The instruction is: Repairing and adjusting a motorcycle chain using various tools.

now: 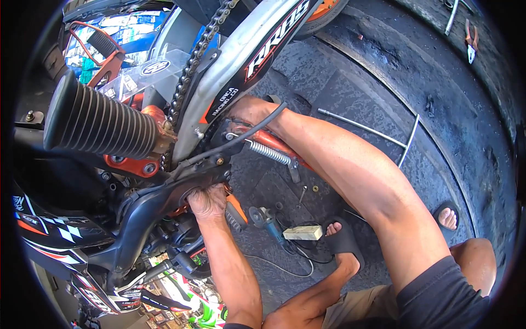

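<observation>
"Principal item, and its place at the fingers?"

"One motorcycle (139, 219); landmark, its swingarm (233, 57). Right hand (253, 111): behind the swingarm's lower part, which covers the fingers; cannot tell whether they are spread or closed. Left hand (207, 202): below the swingarm's lower end, its back showing, at the edge of the black frame (183, 183). Fingertips hidden behind that edge; their grip cannot be told either."

"Appearance?"

"Swingarm: silver, with a black, white and orange decal. Chain (186, 88): dark, greasy-looking links, along the swingarm's left edge. Ribbed cylinder (104, 120): black, left of the swingarm. Checked panel (67, 233): black and white, well below and left of it. Cable (241, 137): black, crossing just under its lower end and over the right wrist. Coil spring (268, 152): bright metal, right of that end, beside a red bar (276, 143)."

"Surroundings?"

"On the dark floor (307, 71): an angle grinder (271, 225), blue-green, below the swingarm, near a pale block (304, 233); a T-shaped steel tool (372, 131), right of the swingarm; pliers (471, 39), orange-handled, well apart, farther right."
</observation>
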`<state>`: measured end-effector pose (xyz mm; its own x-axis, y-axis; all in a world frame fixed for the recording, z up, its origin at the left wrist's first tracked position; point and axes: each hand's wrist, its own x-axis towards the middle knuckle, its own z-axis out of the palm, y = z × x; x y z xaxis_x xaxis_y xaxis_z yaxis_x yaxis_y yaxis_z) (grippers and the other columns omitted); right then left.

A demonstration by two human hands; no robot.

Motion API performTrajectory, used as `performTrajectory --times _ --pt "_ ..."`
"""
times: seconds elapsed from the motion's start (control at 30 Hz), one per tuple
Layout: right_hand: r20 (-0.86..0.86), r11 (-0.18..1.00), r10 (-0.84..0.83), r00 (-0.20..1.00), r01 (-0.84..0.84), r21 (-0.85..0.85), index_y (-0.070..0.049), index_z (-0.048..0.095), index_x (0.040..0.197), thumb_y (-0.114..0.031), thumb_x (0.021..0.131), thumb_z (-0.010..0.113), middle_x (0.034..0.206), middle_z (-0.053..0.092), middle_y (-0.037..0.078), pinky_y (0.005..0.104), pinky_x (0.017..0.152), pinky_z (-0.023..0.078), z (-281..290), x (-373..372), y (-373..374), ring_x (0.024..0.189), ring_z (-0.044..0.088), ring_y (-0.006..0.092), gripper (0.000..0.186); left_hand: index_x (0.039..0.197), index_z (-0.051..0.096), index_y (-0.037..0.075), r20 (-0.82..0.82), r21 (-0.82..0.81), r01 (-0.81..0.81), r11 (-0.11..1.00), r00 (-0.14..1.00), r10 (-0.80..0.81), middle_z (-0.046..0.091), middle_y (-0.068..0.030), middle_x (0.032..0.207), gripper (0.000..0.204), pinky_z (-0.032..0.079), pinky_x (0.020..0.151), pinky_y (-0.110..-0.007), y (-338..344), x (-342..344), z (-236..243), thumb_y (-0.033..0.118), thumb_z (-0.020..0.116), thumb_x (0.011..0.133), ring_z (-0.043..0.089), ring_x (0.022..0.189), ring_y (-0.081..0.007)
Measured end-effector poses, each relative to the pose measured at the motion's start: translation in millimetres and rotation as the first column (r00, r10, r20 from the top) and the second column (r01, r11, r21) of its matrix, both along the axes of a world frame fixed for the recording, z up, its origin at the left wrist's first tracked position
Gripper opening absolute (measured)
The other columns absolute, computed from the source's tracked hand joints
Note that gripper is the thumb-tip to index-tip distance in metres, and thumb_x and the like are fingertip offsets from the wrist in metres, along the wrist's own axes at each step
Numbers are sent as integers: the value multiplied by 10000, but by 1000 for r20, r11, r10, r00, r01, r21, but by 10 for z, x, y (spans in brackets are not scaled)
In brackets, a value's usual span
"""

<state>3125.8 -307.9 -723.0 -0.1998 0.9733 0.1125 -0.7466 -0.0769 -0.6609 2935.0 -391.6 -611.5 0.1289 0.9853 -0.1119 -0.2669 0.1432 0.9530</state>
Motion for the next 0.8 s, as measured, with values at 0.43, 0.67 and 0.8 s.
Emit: performTrajectory --times 0.43,0.67,0.8 --pt "-3 997 68 998 -68 32 10 695 1120 -9 853 630 1081 704 123 320 765 524 -85 -97 130 896 653 194 276 1168 600 55 -229 -14 -239 971 946 230 661 -121 1115 276 547 940 -496 94 46 -44 153 643 913 653 1024 -307" --pt "-75 988 -45 996 56 146 9 701 1107 -20 869 622 1000 710 100 283 570 483 -126 -144 70 737 628 136 253 1117 598 32 -199 25 -258 966 946 257 666 -133 1041 223 591 841 -426 42 179 -112 163 617 938 671 918 -281" --pt "-50 986 162 985 -161 36 26 708 1070 -20 861 632 799 697 85 268 376 390 -165 -35 118 504 557 98 227 1148 590 25 -207 31 -153 988 966 156 665 -139 1095 267 566 912 -469 40 119 -91 178 630 933 665 991 -291"
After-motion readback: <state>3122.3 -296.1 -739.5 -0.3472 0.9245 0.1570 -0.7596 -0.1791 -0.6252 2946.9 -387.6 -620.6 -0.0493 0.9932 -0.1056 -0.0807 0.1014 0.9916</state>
